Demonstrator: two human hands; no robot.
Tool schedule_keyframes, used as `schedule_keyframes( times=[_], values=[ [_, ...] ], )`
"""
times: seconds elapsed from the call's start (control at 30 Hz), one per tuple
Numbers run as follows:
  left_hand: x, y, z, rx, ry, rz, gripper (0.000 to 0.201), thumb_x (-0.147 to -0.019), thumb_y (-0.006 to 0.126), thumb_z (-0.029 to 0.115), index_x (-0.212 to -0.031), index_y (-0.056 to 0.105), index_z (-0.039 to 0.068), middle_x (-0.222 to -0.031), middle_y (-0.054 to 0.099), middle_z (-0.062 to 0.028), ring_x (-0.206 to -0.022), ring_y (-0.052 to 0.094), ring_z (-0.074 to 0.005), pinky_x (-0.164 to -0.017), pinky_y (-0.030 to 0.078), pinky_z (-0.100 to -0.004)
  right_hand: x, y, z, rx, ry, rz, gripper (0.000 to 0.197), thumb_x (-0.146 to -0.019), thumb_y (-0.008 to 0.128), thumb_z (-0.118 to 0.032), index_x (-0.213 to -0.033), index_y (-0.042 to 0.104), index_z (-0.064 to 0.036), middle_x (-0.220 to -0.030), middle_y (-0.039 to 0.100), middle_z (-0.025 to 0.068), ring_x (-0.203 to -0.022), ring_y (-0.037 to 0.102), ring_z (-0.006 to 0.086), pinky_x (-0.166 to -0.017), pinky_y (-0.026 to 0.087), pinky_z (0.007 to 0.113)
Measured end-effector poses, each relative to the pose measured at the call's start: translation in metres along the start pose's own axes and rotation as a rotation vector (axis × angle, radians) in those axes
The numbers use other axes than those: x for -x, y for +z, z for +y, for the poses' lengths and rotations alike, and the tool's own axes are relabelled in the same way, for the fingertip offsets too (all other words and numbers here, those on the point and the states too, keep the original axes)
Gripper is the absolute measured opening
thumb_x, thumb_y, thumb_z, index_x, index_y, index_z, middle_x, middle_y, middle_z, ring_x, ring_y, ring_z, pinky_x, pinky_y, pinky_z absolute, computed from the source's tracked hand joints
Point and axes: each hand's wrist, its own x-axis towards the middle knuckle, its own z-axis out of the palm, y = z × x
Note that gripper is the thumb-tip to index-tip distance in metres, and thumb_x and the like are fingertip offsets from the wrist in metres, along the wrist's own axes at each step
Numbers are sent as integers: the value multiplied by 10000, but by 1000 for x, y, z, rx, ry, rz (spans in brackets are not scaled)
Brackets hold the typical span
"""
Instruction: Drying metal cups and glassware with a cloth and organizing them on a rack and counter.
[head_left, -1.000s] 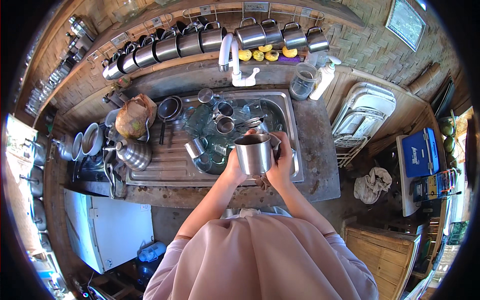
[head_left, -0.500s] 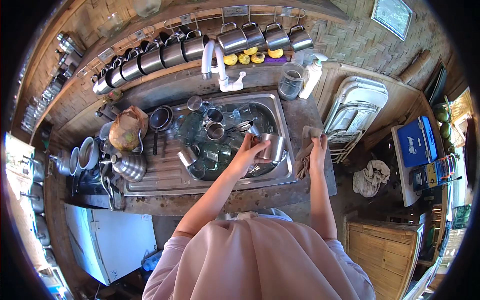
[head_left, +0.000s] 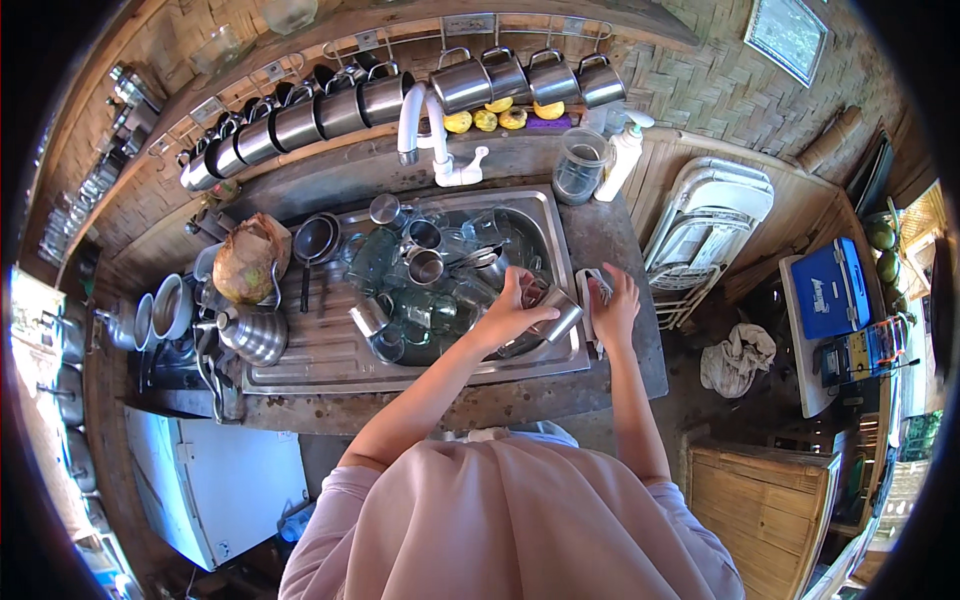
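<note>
My left hand (head_left: pixel 517 317) grips a shiny metal mug (head_left: pixel 562 316), tilted above the right end of the sink (head_left: pixel 548 205). Just to its right, my right hand (head_left: pixel 614 306) has its fingers bent over a small pale-edged, greyish thing (head_left: pixel 591 300) by the sink's right rim; its kind is not clear. Below the mug, the basin holds a heap of clear glass mugs (head_left: pixel 432 312) and metal cups (head_left: pixel 425 265). Another metal cup (head_left: pixel 370 315) lies on its side at the left of the heap.
A white tap (head_left: pixel 445 150) stands behind the sink. Metal mugs (head_left: pixel 296 124) hang above. Back right are a clear jar (head_left: pixel 580 168) and a white pump bottle (head_left: pixel 622 160). On the left stand a small pan (head_left: pixel 317 238), a coconut (head_left: pixel 251 262) and a kettle (head_left: pixel 255 334).
The mug in my left hand has moved slightly right and tilted. My right hand has shifted left towards it with fingers bent over; the brown cloth it held no longer shows in that shape.
</note>
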Motion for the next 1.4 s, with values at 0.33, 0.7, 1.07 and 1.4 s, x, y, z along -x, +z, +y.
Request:
schedule_keyframes(
  times=[0.33,0.7,1.07,1.4],
  values=[
    [27,-25,43,137,194,-45,675,-741,715,52,-1195,218,110,-1002,521,-148,-965,542,-190,-774,484,-318,3,-61,-75,-1168,-71,-639,571,-769,688,-116,-1266,412,-67,-1247,488,88,-1139,481,180,-845,400,282],
    [89,-106,69,139,304,156,603,-786,693,137,-1217,272,118,-1222,417,-129,-1062,476,-209,-826,440,-337,11,-44,-181,-1458,-38,-679,697,-711,699,33,-1314,363,-67,-1211,466,102,-1080,482,179,-846,447,308],
    [169,-206,101,69,502,433,532,-756,673,-11,-1167,348,81,-1142,391,-65,-1039,482,-173,-807,489,-304,35,-11,-333,-1614,-120,-681,441,-779,647,29,-1155,424,-29,-1158,474,81,-1090,469,169,-886,450,311],
    [224,-320,128,176,728,699,456,-791,631,-41,-1153,374,62,-1146,443,-88,-1012,506,-149,-832,452,-266,45,36,-473,-1516,-417,-817,158,-832,630,-63,-965,559,-16,-1136,497,66,-1039,511,141,-821,487,259]
  ],
)
